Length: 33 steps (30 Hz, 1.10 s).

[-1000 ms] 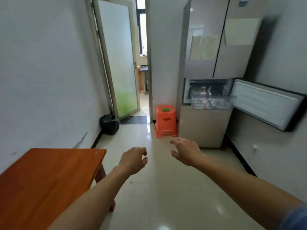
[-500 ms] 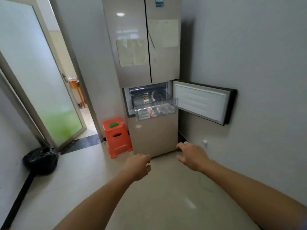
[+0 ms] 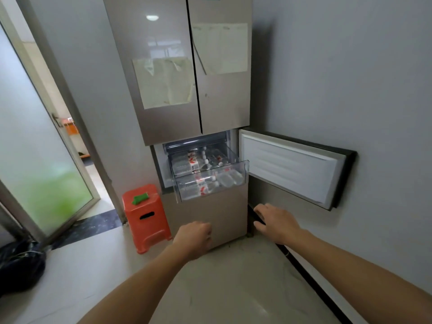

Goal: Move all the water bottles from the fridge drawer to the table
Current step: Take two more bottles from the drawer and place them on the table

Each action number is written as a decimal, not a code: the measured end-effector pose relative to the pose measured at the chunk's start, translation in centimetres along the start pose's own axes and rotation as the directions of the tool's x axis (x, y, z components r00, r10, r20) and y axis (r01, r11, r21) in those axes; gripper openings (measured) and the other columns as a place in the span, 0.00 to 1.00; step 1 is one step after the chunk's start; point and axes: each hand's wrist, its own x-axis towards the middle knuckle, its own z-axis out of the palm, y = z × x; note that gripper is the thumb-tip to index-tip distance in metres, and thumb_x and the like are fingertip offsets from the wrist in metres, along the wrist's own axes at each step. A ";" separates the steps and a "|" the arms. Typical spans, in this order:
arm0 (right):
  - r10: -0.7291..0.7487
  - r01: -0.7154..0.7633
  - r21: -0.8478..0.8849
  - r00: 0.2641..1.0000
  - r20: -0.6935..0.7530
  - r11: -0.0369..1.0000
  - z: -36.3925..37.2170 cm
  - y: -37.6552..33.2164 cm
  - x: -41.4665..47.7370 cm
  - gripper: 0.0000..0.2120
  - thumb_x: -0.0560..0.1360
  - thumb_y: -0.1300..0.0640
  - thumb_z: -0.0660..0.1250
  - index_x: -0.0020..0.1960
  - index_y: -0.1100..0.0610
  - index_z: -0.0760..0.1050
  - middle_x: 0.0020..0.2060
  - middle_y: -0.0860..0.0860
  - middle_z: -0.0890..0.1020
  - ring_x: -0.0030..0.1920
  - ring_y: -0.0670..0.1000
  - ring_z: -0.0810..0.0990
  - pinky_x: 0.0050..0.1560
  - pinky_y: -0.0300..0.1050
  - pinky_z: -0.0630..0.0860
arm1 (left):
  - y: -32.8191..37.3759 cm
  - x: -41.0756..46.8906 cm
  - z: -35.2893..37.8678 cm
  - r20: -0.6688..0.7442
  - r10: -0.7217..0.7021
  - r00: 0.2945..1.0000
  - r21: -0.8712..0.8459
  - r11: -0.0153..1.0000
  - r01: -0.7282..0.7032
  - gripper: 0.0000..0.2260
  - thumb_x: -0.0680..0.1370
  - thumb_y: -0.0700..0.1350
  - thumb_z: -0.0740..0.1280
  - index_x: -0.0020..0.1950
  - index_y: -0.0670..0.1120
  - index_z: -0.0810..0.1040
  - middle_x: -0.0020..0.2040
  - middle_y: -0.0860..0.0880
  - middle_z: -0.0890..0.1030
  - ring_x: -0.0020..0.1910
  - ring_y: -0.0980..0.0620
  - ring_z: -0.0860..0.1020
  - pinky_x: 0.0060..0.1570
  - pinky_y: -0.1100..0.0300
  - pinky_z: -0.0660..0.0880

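Water bottles point(image 3: 205, 181) are all sitting in the clear fridge drawer point(image 3: 210, 171), which is pulled out of the fridge point(image 3: 163, 66) under the two tall upper doors. No table in view, so none of them can be counted as moved from this shot. The small compartment door point(image 3: 289, 169) is swung right out toward 3 o'clock and sits close along the wall, which is probably why the drawer could slide forward, leaving the bottles open to a reach from above.

They're lying on their sides, not standing, likely because the drawer is shallow. Through the plastic their long axes seem to run roughly 9 to 3 across the drawer. White caps bunch near the middle, with red labels mostly on the 9 o'clock side. The exact count is hard to tell.

The left grip point(image 3: 194, 239) is low in front of the fridge base, fingers loosely curled under, holding nothing. The right grip point(image 3: 275, 223) is out at its 3 o'clock, fingers spread wide, also holding nothing. Both arms are stretched toward 12 o'clock with the drawer above and well apart from them, so this looks like the walk-up, with nothing grabbed yet.

An orange stool point(image 3: 145, 216) with a green thing point(image 3: 140, 198) on top stands just beside the fridge at its 9 o'clock, and it might get in the way
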 end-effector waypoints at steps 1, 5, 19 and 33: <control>-0.011 0.011 0.006 1.000 0.003 1.000 0.3 0.5 2.0 0.19 0.78 0.44 0.60 0.66 0.49 0.67 0.57 0.50 0.76 0.53 0.52 0.77 0.50 0.47 0.75 | -0.7 1.7 0.2 -0.001 -0.007 1.000 0.000 1.000 0.007 0.08 0.77 0.48 0.60 0.52 0.47 0.75 0.52 0.47 0.80 0.49 0.44 0.78 0.48 0.52 0.77; -0.070 0.070 0.023 0.998 0.002 0.997 1.4 2.7 10.9 0.21 0.77 0.44 0.61 0.67 0.50 0.67 0.58 0.50 0.76 0.54 0.52 0.77 0.53 0.50 0.75 | -3.5 9.3 0.2 -0.008 -0.062 0.998 0.010 0.998 0.062 0.09 0.77 0.48 0.60 0.53 0.48 0.75 0.52 0.46 0.79 0.51 0.44 0.78 0.47 0.54 0.74; -0.195 0.195 0.009 0.979 0.061 0.981 2.9 7.1 39.2 0.18 0.76 0.46 0.62 0.64 0.50 0.68 0.58 0.52 0.77 0.53 0.56 0.78 0.50 0.52 0.76 | -12.6 31.0 -0.1 -0.106 -0.267 0.958 -0.085 0.962 0.259 0.10 0.77 0.52 0.61 0.54 0.50 0.76 0.52 0.49 0.81 0.50 0.48 0.79 0.48 0.52 0.78; -0.062 0.064 0.001 0.974 0.218 0.998 11.3 8.8 57.1 0.21 0.76 0.45 0.62 0.67 0.50 0.69 0.62 0.52 0.77 0.56 0.56 0.78 0.49 0.46 0.73 | -24.6 51.3 3.7 0.098 -0.165 0.981 -0.034 0.985 0.169 0.17 0.77 0.49 0.62 0.64 0.45 0.71 0.63 0.43 0.73 0.58 0.42 0.74 0.54 0.51 0.73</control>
